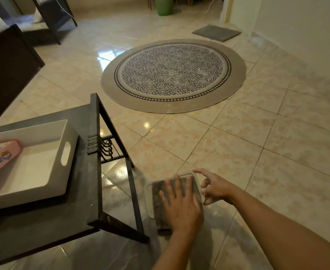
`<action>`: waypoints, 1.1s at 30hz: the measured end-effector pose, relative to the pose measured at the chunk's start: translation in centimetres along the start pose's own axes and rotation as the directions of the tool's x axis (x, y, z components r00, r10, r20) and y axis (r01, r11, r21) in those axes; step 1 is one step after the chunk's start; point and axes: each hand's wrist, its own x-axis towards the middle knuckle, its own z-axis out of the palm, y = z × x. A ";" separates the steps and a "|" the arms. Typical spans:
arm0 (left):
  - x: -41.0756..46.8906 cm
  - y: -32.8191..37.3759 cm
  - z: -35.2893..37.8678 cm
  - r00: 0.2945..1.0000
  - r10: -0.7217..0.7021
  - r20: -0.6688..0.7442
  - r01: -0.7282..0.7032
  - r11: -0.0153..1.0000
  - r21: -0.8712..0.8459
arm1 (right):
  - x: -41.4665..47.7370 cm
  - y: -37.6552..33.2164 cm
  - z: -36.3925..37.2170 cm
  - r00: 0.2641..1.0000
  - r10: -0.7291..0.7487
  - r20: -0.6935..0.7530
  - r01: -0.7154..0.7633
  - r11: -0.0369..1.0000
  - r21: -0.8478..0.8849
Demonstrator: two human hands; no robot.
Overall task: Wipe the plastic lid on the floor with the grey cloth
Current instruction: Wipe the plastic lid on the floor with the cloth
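A home living room; glossy tiled floor [238,143], round patterned rug [173,75], dark table [43,227], grey doormat [216,32].

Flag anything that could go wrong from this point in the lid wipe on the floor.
1. The plastic lid lies on glossy tile; only the right hand fingertips steady its edge, so it may skid under the wipe.
2. The grey cloth overhangs the lid's near edge, so it might drag floor dirt back on.
3. The dark table leg stands close on the left; a wide stroke by the left hand could knock it.
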 end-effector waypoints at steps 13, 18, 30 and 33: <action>2.9 -0.6 -1.8 0.999 -0.030 0.012 0.030 0.999 -0.036 | 0.1 0.6 0.3 1.000 -0.017 -0.022 0.018 1.000 0.014; 1.0 -5.1 -2.2 0.997 -0.015 -0.079 0.012 0.999 -0.043 | 0.3 0.6 0.4 0.997 0.003 -0.081 0.005 0.995 0.101; 1.9 -1.7 -2.4 0.999 -0.036 0.015 0.037 0.995 -0.097 | -2.5 2.2 5.8 0.880 0.317 -0.353 -0.112 0.862 0.494; 1.6 -2.2 -1.9 1.000 0.031 -0.003 -0.031 0.995 -0.100 | -3.2 1.5 7.1 0.826 0.404 -0.394 -0.238 0.882 0.406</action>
